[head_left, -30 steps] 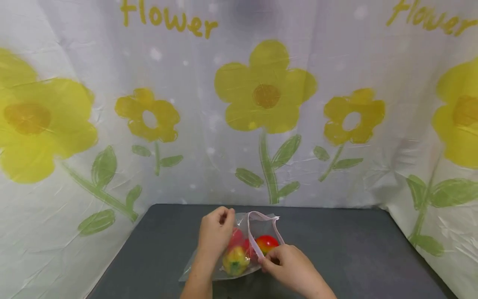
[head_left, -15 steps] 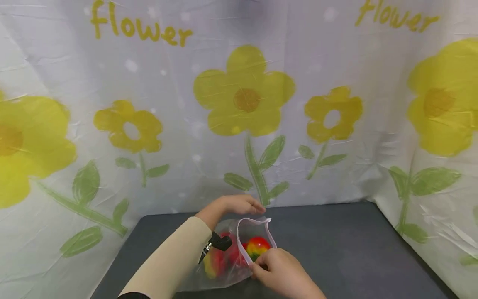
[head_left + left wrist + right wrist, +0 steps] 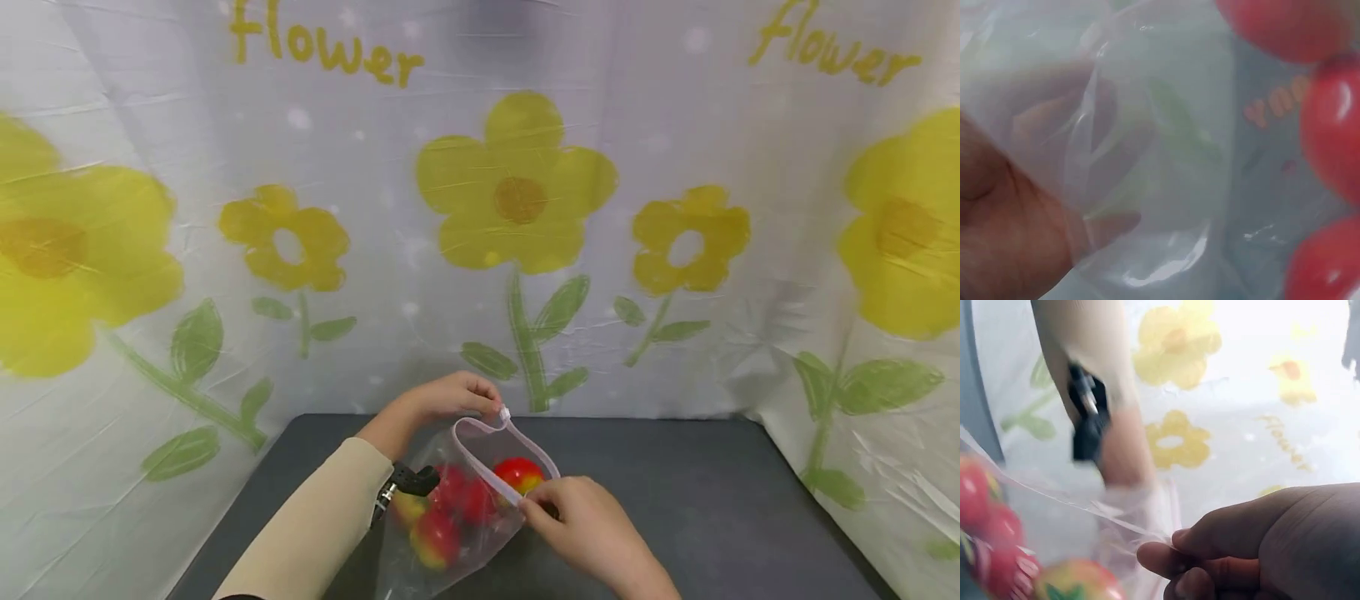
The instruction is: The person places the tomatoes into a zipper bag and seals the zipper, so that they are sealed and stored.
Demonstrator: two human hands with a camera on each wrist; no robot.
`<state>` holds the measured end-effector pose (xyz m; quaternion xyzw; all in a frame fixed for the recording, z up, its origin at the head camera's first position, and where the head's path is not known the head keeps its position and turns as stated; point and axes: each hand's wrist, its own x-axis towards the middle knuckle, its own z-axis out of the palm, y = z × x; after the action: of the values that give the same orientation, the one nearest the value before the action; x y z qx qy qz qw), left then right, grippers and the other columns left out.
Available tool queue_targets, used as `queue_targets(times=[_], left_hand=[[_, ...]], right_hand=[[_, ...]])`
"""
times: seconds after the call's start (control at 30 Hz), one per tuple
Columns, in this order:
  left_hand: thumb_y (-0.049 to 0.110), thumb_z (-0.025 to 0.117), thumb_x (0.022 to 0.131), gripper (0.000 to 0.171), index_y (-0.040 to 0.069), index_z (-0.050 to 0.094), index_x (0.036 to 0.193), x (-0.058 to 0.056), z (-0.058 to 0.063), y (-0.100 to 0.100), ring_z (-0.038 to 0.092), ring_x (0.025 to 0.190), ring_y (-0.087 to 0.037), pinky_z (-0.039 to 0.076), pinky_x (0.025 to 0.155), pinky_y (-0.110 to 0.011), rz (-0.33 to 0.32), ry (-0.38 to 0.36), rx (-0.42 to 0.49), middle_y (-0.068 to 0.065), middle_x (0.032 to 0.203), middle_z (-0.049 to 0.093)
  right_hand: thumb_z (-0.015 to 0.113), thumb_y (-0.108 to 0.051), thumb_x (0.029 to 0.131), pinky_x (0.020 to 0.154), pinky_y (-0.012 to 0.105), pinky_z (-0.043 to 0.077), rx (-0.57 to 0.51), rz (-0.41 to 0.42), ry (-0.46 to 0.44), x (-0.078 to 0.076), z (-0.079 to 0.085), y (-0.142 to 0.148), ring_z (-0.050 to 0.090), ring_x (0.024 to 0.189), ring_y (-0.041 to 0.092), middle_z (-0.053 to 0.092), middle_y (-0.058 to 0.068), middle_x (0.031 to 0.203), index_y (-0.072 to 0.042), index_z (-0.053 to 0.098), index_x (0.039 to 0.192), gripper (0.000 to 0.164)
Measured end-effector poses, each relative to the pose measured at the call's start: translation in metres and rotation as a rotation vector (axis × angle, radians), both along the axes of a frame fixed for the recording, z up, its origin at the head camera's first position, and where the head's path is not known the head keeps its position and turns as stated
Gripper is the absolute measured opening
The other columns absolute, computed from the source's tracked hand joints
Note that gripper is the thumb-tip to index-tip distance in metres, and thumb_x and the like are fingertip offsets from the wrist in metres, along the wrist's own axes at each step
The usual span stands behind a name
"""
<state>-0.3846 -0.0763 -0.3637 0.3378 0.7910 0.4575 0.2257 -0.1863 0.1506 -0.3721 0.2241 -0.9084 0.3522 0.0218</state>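
Observation:
A clear plastic zip bag [image 3: 408, 571] with a pinkish-white zip rim [image 3: 471, 460] leans above the dark table, its mouth agape. Inside sit several red and yellow fruits or peppers [image 3: 437, 537], also visible as red rounded shapes [image 3: 1335, 125] in the left wrist view. At the rim's far corner, by the white slider [image 3: 504, 412], my left hand [image 3: 453, 396] pinches the bag. My right hand [image 3: 588, 525] pinches the near corner of the rim between thumb and forefinger. In the right wrist view, a green-topped yellow-red piece [image 3: 1075, 584] lies near the right fingers.
The dark grey tabletop [image 3: 675, 508] extends to both sides of the bag. A white curtain [image 3: 390, 333] printed with yellow flowers hangs behind and beside the table. My left forearm has a beige sleeve [image 3: 315, 517] and a black wrist device [image 3: 408, 479].
My left hand went from the bag's left side across to the far rim corner and now pinches it, lifting that corner. The fruits shifted toward the left inside. My right hand keeps its pinch.

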Motion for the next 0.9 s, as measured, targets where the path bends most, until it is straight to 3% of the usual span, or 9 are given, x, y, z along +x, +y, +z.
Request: queue_targets(times=[0.13, 0.27, 0.37, 0.53, 0.63, 0.7, 0.8, 0.9], left_hand=[[0.013, 0.06, 0.102, 0.016, -0.001, 0.069, 0.101, 0.006, 0.015, -0.023, 0.063, 0.091, -0.018, 0.051, 0.088, -0.036, 0.119, 0.117, 0.062, 0.0, 0.09, 0.067], [0.016, 0.061, 0.103, 0.016, 0.001, 0.067, 0.102, 0.025, 0.022, -0.049, 0.063, 0.092, -0.024, 0.05, 0.086, -0.043, 0.282, 0.207, 0.132, -0.006, 0.092, 0.067], [0.015, 0.063, 0.102, 0.013, 0.002, 0.066, 0.099, 0.047, 0.018, -0.069, 0.062, 0.086, -0.024, 0.05, 0.08, -0.041, 0.403, 0.298, 0.189, -0.007, 0.089, 0.067], [0.005, 0.066, 0.097, 0.007, 0.005, 0.064, 0.091, 0.096, -0.003, -0.091, 0.061, 0.076, -0.016, 0.051, 0.069, -0.029, 0.581, 0.496, 0.333, -0.002, 0.082, 0.065], [-0.002, 0.064, 0.095, 0.009, 0.005, 0.063, 0.09, 0.119, -0.016, -0.095, 0.062, 0.075, -0.014, 0.052, 0.069, -0.028, 0.623, 0.579, 0.426, -0.003, 0.079, 0.066], [-0.004, 0.063, 0.095, 0.011, 0.005, 0.063, 0.09, 0.129, -0.022, -0.095, 0.062, 0.074, -0.015, 0.052, 0.069, -0.028, 0.633, 0.604, 0.465, -0.004, 0.077, 0.066], [-0.005, 0.063, 0.096, 0.012, 0.006, 0.065, 0.091, 0.136, -0.026, -0.095, 0.062, 0.073, -0.016, 0.052, 0.07, -0.027, 0.638, 0.623, 0.496, -0.006, 0.077, 0.066], [-0.005, 0.064, 0.095, 0.012, 0.006, 0.065, 0.092, 0.139, -0.028, -0.093, 0.063, 0.075, -0.015, 0.052, 0.071, -0.027, 0.632, 0.63, 0.509, -0.006, 0.078, 0.067]], right_hand=[[0.068, -0.028, 0.098, 0.055, 0.029, 0.043, 0.132, -0.05, 0.087, -0.013, 0.033, 0.026, 0.048, 0.057, 0.005, 0.057, -0.016, 0.068, -0.026, 0.075, 0.084, 0.015], [0.069, -0.025, 0.097, 0.058, 0.031, 0.043, 0.25, -0.032, 0.149, -0.03, 0.063, 0.052, 0.049, 0.059, 0.006, 0.059, -0.013, 0.072, -0.024, 0.074, 0.085, 0.014], [0.071, -0.021, 0.096, 0.058, 0.031, 0.043, 0.299, 0.002, 0.242, -0.042, 0.074, 0.068, 0.049, 0.061, 0.004, 0.06, -0.013, 0.074, -0.022, 0.075, 0.087, 0.01], [0.074, -0.017, 0.093, 0.06, 0.028, 0.045, 0.337, 0.033, 0.354, -0.056, 0.076, 0.084, 0.05, 0.065, 0.002, 0.056, -0.015, 0.079, -0.019, 0.079, 0.093, 0.005], [0.075, -0.018, 0.092, 0.059, 0.027, 0.044, 0.363, 0.045, 0.352, -0.061, 0.074, 0.084, 0.049, 0.065, 0.002, 0.051, -0.013, 0.08, -0.018, 0.081, 0.096, 0.007], [0.075, -0.02, 0.093, 0.059, 0.027, 0.044, 0.39, 0.053, 0.319, -0.065, 0.076, 0.081, 0.049, 0.066, 0.003, 0.05, -0.012, 0.083, -0.018, 0.081, 0.098, 0.008], [0.074, -0.026, 0.094, 0.06, 0.028, 0.043, 0.444, 0.068, 0.276, -0.07, 0.086, 0.068, 0.049, 0.068, 0.005, 0.051, -0.008, 0.087, -0.017, 0.08, 0.104, 0.015], [0.075, -0.028, 0.094, 0.061, 0.029, 0.045, 0.495, 0.137, 0.353, -0.07, 0.1, 0.04, 0.052, 0.071, 0.009, 0.054, -0.004, 0.092, -0.015, 0.078, 0.111, 0.022]])
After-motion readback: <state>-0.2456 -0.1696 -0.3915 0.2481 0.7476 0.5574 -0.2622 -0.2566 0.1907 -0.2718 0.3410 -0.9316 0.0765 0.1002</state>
